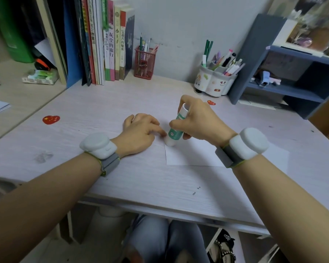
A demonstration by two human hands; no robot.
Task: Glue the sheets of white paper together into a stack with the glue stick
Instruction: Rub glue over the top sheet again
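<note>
A white sheet of paper (190,155) lies flat on the pale wooden desk (141,179), its left edge near the middle. My right hand (199,120) grips a green and white glue stick (176,128), tilted, with its lower end pressed on the paper's upper left corner. My left hand (141,131) rests on the desk just left of the stick, its fingertips reaching to that corner of the sheet. Both wrists carry white devices on grey straps. Whether more sheets lie beneath the top one is not visible.
A row of upright books (106,44) stands at the back left, a red mesh pen cup (144,62) beside it. A white pen holder (215,80) sits at the back right next to a blue shelf unit (285,88). Red stickers (51,119) mark the desk.
</note>
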